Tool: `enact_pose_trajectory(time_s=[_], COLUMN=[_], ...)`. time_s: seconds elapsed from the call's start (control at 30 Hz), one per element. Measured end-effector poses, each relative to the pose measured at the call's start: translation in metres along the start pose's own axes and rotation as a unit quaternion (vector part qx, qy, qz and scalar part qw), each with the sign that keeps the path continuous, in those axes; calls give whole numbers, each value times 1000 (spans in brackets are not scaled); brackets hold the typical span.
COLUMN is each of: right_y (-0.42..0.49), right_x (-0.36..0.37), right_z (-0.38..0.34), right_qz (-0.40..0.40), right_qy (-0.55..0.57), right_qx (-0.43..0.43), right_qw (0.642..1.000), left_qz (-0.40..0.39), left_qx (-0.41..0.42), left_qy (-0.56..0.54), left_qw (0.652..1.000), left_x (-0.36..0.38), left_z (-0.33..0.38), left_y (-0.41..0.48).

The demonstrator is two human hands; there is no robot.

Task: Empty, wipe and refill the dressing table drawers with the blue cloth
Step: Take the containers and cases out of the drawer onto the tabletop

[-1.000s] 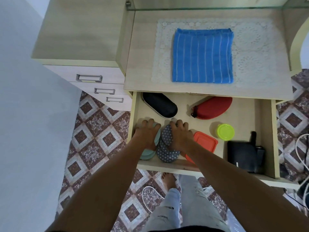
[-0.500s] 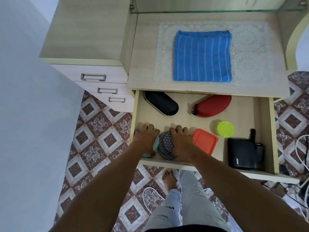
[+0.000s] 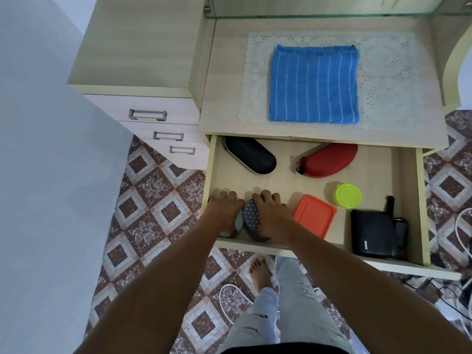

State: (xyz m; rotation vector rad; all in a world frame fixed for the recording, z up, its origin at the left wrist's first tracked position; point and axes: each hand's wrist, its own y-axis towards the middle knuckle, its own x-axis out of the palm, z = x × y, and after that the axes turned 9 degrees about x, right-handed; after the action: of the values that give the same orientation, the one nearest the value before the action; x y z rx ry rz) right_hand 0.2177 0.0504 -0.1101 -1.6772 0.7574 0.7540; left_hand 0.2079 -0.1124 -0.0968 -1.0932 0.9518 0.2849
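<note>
The wide drawer [image 3: 422, 200] of the dressing table stands pulled out. In its front left corner my left hand [image 3: 224, 213] grips a pale green round pad [image 3: 238, 222], mostly hidden under the palm. Beside it my right hand [image 3: 272, 215] grips a dark patterned round pouch [image 3: 251, 221]. The two items touch. Further in the drawer lie a black case [image 3: 251, 155], a red case [image 3: 329, 160], an orange lid [image 3: 314, 215], a lime-lidded jar [image 3: 348, 196] and a black wallet [image 3: 375, 231]. The folded blue cloth [image 3: 314, 84] lies on the tabletop above.
A lace mat [image 3: 393, 80] lies under the cloth. Three shut drawers [image 3: 148, 115] with metal handles are at the left. A glass shelf edge [image 3: 332, 15] runs above the tabletop. White cables [image 3: 462, 221] trail on the tiled floor at right. My foot [image 3: 259, 273] stands under the drawer.
Both hands have closed tighter over the two round items, pulling them toward the drawer's front left corner. My view has shifted slightly.
</note>
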Motion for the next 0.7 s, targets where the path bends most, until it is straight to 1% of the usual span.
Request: enact_pose_trajectory(time_s=[0.33,0.53,0.7], right_y=[3,3,-3], right_x=[1,-5,0], right_z=[-1,-1,4], right_qz=[-14,-32,-36], right_qy=[-1,-7,-2], right_qx=[-10,-18,-21], right_qw=[1000,999,999], left_qz=[-19,-32,-25], left_qx=[19,29,27], left_qy=[-41,-38,-38], left_qw=[999,998,999], left_x=[0,-4,-1], left_z=[-5,-7,-5], left_y=[-3,-3,-3])
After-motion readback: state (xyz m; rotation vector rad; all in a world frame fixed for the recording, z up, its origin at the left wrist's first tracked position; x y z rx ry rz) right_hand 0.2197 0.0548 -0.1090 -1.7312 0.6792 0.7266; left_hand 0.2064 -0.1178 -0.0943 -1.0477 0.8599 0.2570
